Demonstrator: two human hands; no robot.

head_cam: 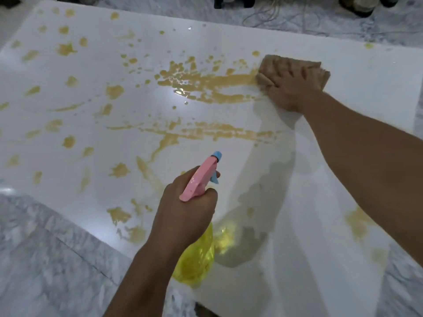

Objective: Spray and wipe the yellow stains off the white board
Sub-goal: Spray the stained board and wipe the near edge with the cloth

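A large white board [343, 56] lies flat on the floor, covered with yellow stains [206, 84], thickest in smeared wet bands across the middle and in blots at the left. My left hand [187, 207] grips a spray bottle [196, 255] with a yellow body, pink head and blue nozzle, held above the board's near edge and pointing away toward the stains. My right hand [290, 88] presses flat on a beige cloth [274, 65] at the far right end of the upper smear. The cloth's middle is hidden under my fingers.
Grey marble floor [45, 259] surrounds the board. Tangled cables [274, 12] lie beyond the far edge, with dark furniture legs [233, 2] and someone's shoes [357, 5] at the top. A stain patch [357, 223] sits at the near right beside my forearm.
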